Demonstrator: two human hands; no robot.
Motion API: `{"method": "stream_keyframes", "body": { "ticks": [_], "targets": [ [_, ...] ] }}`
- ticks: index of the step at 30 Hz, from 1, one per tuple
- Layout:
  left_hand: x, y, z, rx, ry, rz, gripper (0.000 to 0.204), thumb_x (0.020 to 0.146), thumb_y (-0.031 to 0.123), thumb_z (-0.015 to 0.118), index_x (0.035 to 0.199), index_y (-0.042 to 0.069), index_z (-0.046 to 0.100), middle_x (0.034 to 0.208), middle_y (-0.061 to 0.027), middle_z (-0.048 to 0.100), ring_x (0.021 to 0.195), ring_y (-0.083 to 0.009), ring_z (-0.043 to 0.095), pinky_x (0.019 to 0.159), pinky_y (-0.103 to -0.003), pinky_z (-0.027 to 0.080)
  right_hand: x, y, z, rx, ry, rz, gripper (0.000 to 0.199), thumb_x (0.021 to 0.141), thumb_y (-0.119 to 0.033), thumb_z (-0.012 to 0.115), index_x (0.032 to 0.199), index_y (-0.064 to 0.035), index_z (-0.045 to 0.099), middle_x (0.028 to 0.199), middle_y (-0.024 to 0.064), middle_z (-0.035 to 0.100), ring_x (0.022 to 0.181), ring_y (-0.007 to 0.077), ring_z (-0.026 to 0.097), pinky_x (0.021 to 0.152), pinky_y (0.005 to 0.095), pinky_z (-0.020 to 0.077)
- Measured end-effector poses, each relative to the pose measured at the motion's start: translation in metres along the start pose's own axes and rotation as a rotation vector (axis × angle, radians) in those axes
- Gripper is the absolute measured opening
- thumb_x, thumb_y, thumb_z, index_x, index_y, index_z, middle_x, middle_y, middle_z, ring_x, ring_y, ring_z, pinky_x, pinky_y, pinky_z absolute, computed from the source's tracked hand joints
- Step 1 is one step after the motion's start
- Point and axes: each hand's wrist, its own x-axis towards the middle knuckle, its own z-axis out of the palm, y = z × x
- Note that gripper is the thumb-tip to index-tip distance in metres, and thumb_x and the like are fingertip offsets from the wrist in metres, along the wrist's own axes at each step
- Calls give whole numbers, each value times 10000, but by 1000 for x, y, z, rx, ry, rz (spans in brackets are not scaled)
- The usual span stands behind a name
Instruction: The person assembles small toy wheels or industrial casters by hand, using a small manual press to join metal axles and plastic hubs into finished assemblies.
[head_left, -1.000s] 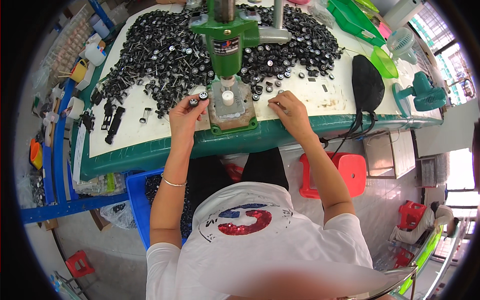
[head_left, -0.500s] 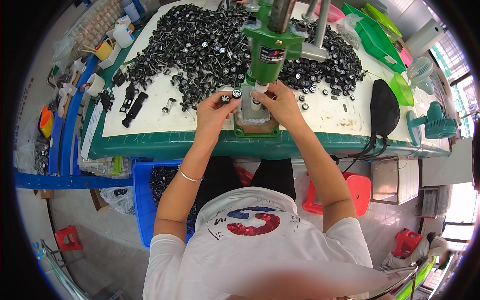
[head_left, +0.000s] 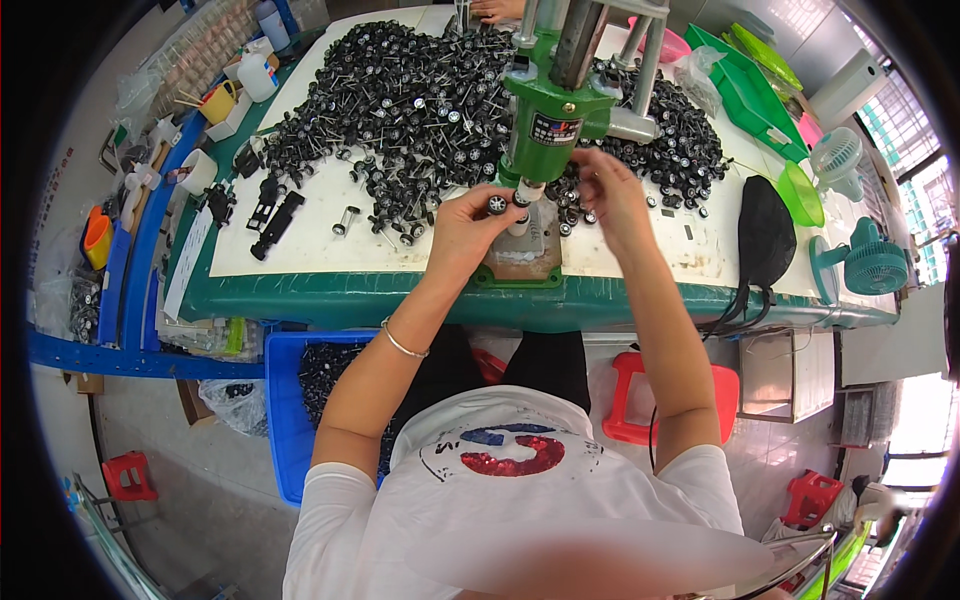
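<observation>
My left hand (head_left: 466, 232) is closed on a small black toy wheel (head_left: 497, 204) with a silver hub. It holds the wheel beside the white die (head_left: 519, 226) under the head of a green bench press (head_left: 543, 140). A second dark wheel shows at its fingertips against the press's white tip; how the two are joined is hidden. My right hand (head_left: 618, 203) is raised to the right of the press, its fingers bent but apart, with nothing visible in them. Below it, a few loose wheels (head_left: 568, 215) lie beside the press base (head_left: 515, 275).
A big heap of wheels on axles (head_left: 420, 110) covers the far table. Black chassis pieces (head_left: 277, 225) lie left, a black cap (head_left: 768, 235) and green fans (head_left: 875, 258) right. A blue bin (head_left: 288, 420) stands below. Another person's hand (head_left: 497, 10) shows at the far edge.
My left hand has brought the wheels rightward to the press die. My right hand has left the die and moved to the right, up off the press.
</observation>
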Motion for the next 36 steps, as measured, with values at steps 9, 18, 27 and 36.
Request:
{"method": "stream_keyframes", "body": {
  "ticks": [9,18,27,36],
  "targets": [
    [7,4,11,-76,-6,-62,145,774,6,721,918,-3,703,811,31,609,698,-28,525,616,-187,431,35,-146,36,287,111,-345,267,961,-262,504,971,-26,626,733,39,559,548,128,474,493,227,389],
    [11,7,10,-54,-26,-19,151,772,22,733,921,13,714,787,35,611,701,-28,533,630,-188,429,51,-195,66,142,67,-413,233,943,-274,568,887,-48,567,576,-82,371,415,11,269,357,172,178],
    [7,8,7,23,-25,37,153,766,25,737,916,11,713,769,37,586,664,-34,460,602,-194,382,7,-187,73,174,7,-739,241,944,-278,576,844,-60,555,555,-91,336,416,2,254,367,170,170],
    [8,5,5,128,-11,55,148,764,43,741,906,14,711,751,41,574,647,-32,443,588,-192,366,-1,-176,65,209,-48,-897,250,935,-290,595,851,-58,561,533,-97,340,395,1,254,351,175,179]
  ]
}}
